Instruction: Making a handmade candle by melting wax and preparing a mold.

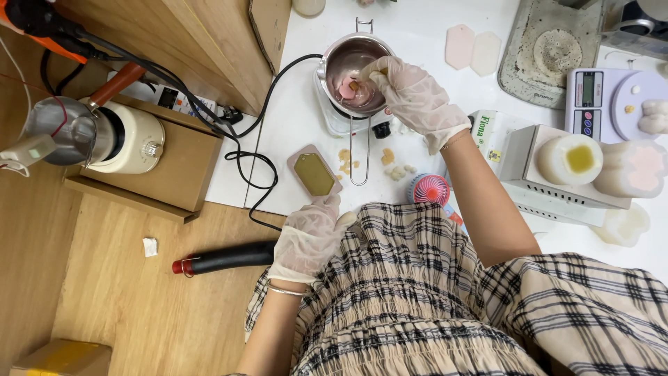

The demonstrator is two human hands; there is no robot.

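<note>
My right hand [410, 94], in a thin clear glove, reaches over a small metal melting pot [348, 56] on a white heater and pinches a small tan wax piece above pink wax [346, 89] in the pot. My left hand [309, 237], also gloved, rests at the table's near edge, fingers touching a pink mould [314, 174] filled with olive-yellow wax. Loose tan wax bits [390, 163] lie on the white table [292, 125] between the two hands.
A black cable [243, 150] runs from the heater to a power strip at left. Two flat hexagonal wax tablets [473, 50], a digital scale [612, 101], round candles [570, 159] and a small pink fan [428, 188] sit at right. A kettle [90, 136] stands on a wooden shelf; a black tool [223, 259] lies on the floor.
</note>
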